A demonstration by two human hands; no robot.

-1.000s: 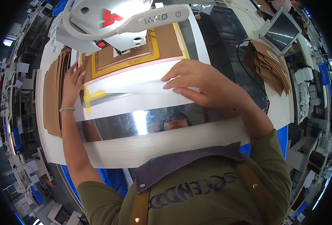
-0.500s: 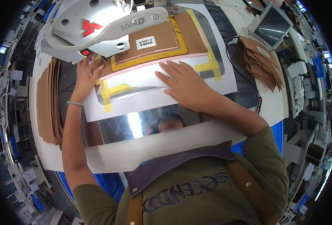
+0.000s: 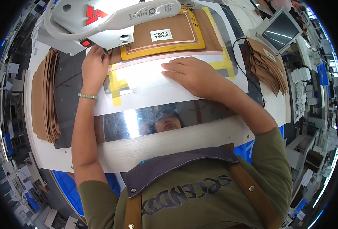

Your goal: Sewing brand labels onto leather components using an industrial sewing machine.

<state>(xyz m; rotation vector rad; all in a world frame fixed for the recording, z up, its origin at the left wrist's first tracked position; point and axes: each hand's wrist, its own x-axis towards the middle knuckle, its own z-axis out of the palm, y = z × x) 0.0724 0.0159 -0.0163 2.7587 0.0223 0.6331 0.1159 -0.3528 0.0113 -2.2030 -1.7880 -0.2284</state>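
A brown panel lies under a white-grey sewing machine head, with a yellow frame on top of it. The panel's near edge runs along a pink strip on a white sheet with yellow tape. My left hand is at the panel's left end beside the machine head, fingers bent and tips drawn together; what lies between them is hidden. My right hand rests on the white sheet just below the pink strip, fingers stretched out to the left, holding nothing visible.
Stacked brown pieces stand at the left, and another brown stack lies to the right. A monitor stands at the back right, with a black cable nearby. A shiny metal plate lies near the table's front edge.
The view has shifted a little. My left fingers have drawn in from spread to bent by the machine head. My right fingers, spread before, are now closer together.
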